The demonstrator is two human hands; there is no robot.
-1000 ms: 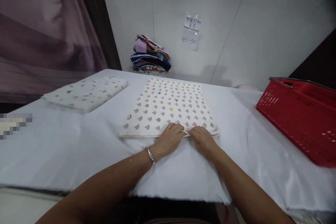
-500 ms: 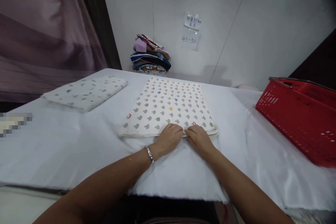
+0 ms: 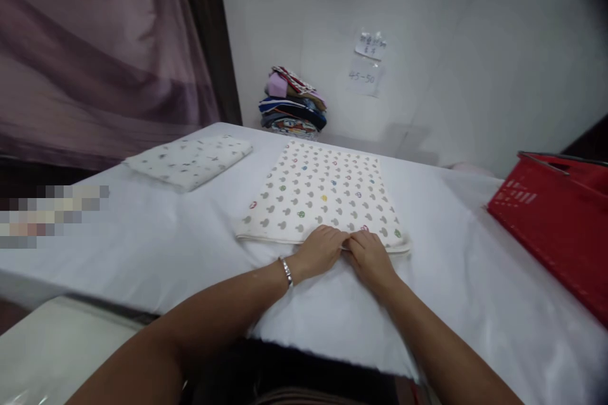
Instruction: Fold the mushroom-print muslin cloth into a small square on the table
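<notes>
A cream cloth (image 3: 316, 193) printed with grey and a few coloured mushrooms lies folded flat in front of me. My left hand (image 3: 323, 250), with a silver bracelet at the wrist, grips the cloth's near edge around its middle. Right beside it, my right hand (image 3: 370, 256) pinches the same edge. The fingers of both hands are curled over the fold and almost touch each other. Thumbs and the underside of the edge are hidden.
Another folded white patterned cloth (image 3: 190, 161) lies on the left of the white-covered table (image 3: 190, 228). At the right stands a red plastic basket (image 3: 551, 221). Behind the far edge is a stack of folded fabrics (image 3: 293, 104); paper signs (image 3: 365, 76) hang on the wall.
The view has turned a little left, so everything appears shifted to the right. Both hands keep their hold on the near edge of the mushroom cloth, which lies as before.
</notes>
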